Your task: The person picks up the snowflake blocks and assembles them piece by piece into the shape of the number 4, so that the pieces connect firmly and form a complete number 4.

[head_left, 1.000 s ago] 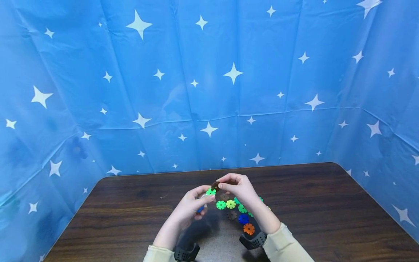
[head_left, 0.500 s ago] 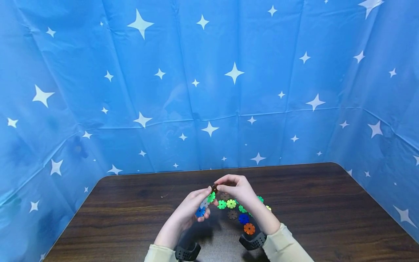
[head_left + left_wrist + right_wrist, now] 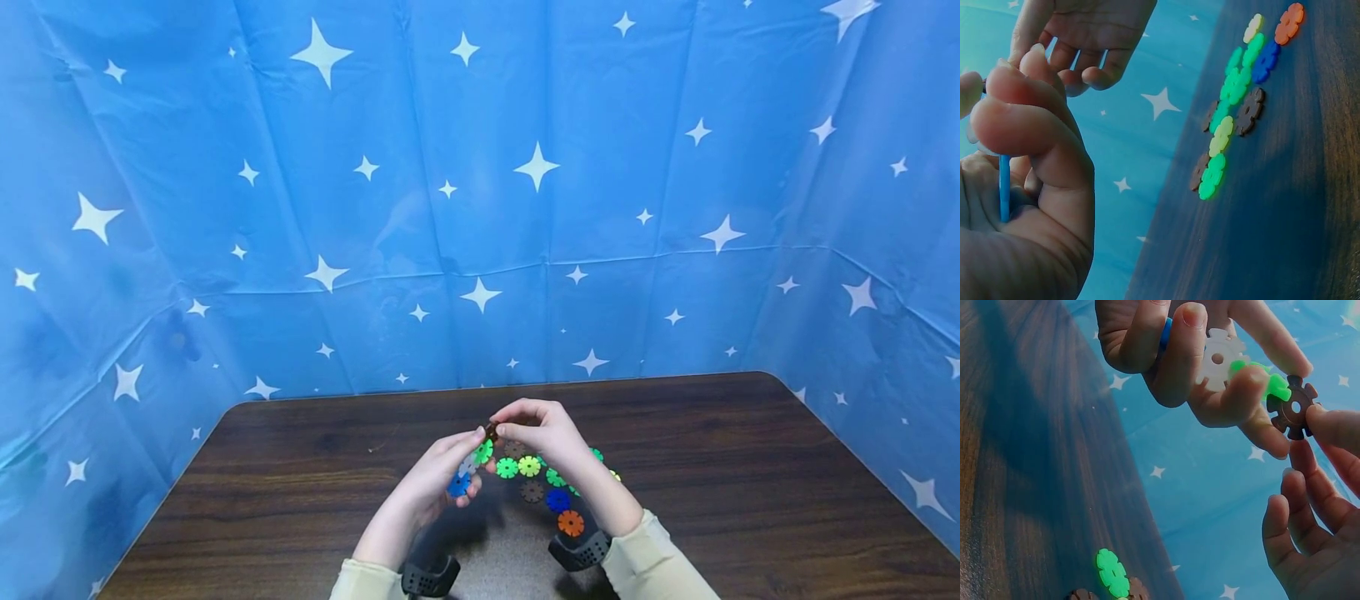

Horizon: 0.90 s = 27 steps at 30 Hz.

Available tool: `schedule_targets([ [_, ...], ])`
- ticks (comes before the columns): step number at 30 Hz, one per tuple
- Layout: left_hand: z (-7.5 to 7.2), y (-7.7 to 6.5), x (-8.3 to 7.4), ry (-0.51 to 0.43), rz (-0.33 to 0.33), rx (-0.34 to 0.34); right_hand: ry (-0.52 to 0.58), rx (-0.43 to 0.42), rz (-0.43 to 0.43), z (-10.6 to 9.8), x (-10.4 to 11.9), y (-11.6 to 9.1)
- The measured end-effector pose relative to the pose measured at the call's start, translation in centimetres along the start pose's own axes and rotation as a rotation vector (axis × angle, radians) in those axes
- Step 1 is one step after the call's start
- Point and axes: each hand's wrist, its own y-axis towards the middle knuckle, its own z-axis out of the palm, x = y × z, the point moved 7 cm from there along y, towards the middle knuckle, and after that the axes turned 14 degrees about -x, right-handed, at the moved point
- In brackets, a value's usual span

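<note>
My left hand [image 3: 427, 479] holds a short chain of notched plastic snowflake discs above the table. Lowest in it is a blue disc [image 3: 460, 485], partly covered by curled fingers. A whitish translucent disc [image 3: 1227, 347] follows, then a bright green disc [image 3: 1277, 386] set at an angle to it. At the chain's upper end, a brown disc [image 3: 1284, 412] meets the green one's edge. My right hand [image 3: 545, 435] pinches this brown disc between thumb and forefinger, its other fingers loosely bent. The left fingertips also touch the brown disc's edge in the right wrist view.
On the dark wooden table [image 3: 300, 500] lie several loose discs to the right of the chain, among them green [image 3: 507, 468], yellow [image 3: 529, 466], dark blue [image 3: 558, 501] and orange [image 3: 571, 523] ones. The right forearm hides some of them. A blue star-patterned curtain [image 3: 420, 208] stands behind.
The left fingers have shifted along the chain, baring more of the green and blue discs. The green disc sits slightly lower and the right hand slightly further left. The last half second shows hardly any movement.
</note>
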Motion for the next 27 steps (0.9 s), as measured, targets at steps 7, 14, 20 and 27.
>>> schedule_targets([
  [7,-0.1,-0.2,-0.3,-0.009,0.004,0.005,-0.076,0.006,-0.019,-0.9,-0.2,-0.1],
  [14,-0.2,-0.3,-0.6,-0.012,0.012,0.008,-0.214,0.089,-0.029,-3.1,-0.9,-0.9],
  [20,-0.1,-0.2,-0.6,0.000,0.000,0.000,-0.335,0.280,-0.032,-4.5,-1.9,-2.8],
  [27,-0.3,-0.2,-0.6,0.010,0.015,-0.015,-0.380,0.432,0.025,-5.1,-3.6,-4.8],
])
